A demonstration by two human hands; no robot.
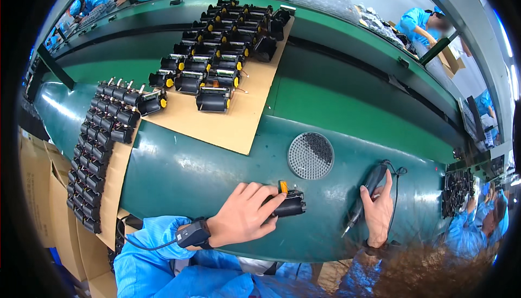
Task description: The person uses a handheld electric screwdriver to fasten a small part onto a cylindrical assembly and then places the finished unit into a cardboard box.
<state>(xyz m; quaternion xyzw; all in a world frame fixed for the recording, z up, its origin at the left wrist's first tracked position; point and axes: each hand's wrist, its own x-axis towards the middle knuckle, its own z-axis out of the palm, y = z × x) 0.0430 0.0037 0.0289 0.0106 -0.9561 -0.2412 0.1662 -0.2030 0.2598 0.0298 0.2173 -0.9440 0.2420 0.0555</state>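
Note:
My left hand (pixel 245 212) grips a small black plastic housing (pixel 291 206) on the green table, its fingertips over the left end. An orange strip (pixel 283 187) stands up from the housing beside my index finger. My right hand (pixel 378 211) is wrapped round a black electric screwdriver (pixel 372 180), thumb on the near side and index finger stretched along it. The screwdriver's bit points down and left, apart from the housing. Between the hands and farther back lies a round grey dish (pixel 296 159) with dimples, dark screws gathered at its upper right.
Rows of black assemblies with yellow caps (pixel 213 100) stand on a cardboard sheet (pixel 239 135) at the back. More black parts (pixel 89 170) line the left on cardboard. A cable (pixel 398 189) trails from the screwdriver. Co-workers in blue (pixel 415 24) sit beyond the green conveyor (pixel 325 89).

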